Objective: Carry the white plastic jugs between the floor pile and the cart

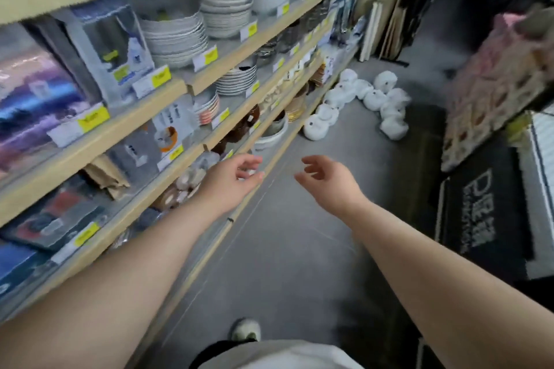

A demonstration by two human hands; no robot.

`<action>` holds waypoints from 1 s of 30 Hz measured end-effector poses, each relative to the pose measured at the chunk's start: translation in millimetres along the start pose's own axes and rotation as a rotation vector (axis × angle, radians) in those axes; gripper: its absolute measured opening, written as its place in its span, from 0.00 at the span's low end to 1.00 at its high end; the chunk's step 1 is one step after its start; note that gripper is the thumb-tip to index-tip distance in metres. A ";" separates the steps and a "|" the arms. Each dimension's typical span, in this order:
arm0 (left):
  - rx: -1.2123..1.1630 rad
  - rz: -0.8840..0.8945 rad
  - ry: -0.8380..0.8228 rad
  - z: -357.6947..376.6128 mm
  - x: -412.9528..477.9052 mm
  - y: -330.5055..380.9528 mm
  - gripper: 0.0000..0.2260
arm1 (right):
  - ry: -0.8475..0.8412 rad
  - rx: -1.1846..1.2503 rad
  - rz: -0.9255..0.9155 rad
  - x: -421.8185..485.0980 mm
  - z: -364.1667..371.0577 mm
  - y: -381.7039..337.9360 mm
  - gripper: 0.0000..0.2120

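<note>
Left hand: the left hand (232, 178) reaches forward at the edge of the light wooden shelf unit (177, 90), its fingers loosely spread and relaxed, gripping nothing.
Right hand: the right hand (328, 181) hangs over the grey floor (287, 249), just beside the left hand, with fingers loosely curled and apart and nothing in them.
Nearest goods: the pale speckled round pieces on the low shelf (192, 177) lie right behind the left hand; the picture is too blurred to tell whether the fingers touch them.
White bowl: a white ceramic bowl with a grey inside (271, 133) sits on the same low shelf, just beyond the left hand's fingertips.
Brown ware: dark brown glossy bowls (242, 126) stand one shelf level higher, near the white bowl.
Plates: stacks of white ribbed plates (177, 37) fill the upper shelf, with smaller stacks of white dishes (236, 78) below them.
Boxes: grey boxed sets with yellow price labels (120, 51) stand left of the plates.
Floor items: a cluster of white round wrapped pieces (359, 102) lies on the floor, well apart from both hands, at the foot of the shelves.
Right side: a black mat with white lettering (479, 213) leans low at the right, below a pink patterned pack (491, 93).
Person: a pale shoe (245, 329) shows on the floor at the bottom.
</note>
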State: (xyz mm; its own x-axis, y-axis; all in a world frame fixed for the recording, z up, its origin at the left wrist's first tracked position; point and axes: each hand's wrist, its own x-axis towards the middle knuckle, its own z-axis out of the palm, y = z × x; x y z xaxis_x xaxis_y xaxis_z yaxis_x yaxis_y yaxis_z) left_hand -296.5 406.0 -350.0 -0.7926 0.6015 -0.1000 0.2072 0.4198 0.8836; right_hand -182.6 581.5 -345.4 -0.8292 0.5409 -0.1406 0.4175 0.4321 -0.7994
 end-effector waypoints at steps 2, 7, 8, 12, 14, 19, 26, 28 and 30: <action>0.013 0.042 -0.077 12.3 48.7 16.8 0.12 | 0.088 0.032 0.050 29.0 -20.8 8.0 0.19; 0.011 0.130 -0.221 57.7 147.4 56.9 0.11 | 0.253 0.084 0.167 87.0 -76.4 43.2 0.17; 0.016 0.140 -0.249 69.7 166.9 63.1 0.11 | 0.278 0.090 0.186 100.6 -88.3 52.0 0.17; 0.036 0.184 -0.316 125.3 247.9 86.3 0.11 | 0.349 0.092 0.211 161.4 -136.4 91.1 0.16; 0.031 0.188 -0.324 153.2 287.5 101.0 0.11 | 0.362 0.097 0.209 194.4 -163.2 109.6 0.14; 0.037 0.165 -0.344 211.8 377.6 141.0 0.11 | 0.398 0.113 0.206 279.3 -239.7 140.0 0.13; 0.029 0.143 -0.368 269.9 502.6 168.7 0.12 | 0.386 0.117 0.267 391.3 -312.1 171.4 0.14; 0.020 0.140 -0.390 287.3 546.8 174.4 0.12 | 0.389 0.120 0.290 427.6 -327.2 183.9 0.14; 0.026 0.158 -0.413 306.3 596.5 182.6 0.12 | 0.416 0.118 0.311 468.4 -344.2 198.3 0.14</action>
State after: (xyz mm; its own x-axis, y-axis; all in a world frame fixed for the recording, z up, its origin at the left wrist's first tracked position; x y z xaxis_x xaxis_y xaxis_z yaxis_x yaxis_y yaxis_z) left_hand -555.8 1049.6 -388.4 -0.4553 0.8787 -0.1431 0.3260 0.3142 0.8916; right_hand -360.2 1168.8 -368.8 -0.4450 0.8817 -0.1571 0.5559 0.1344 -0.8203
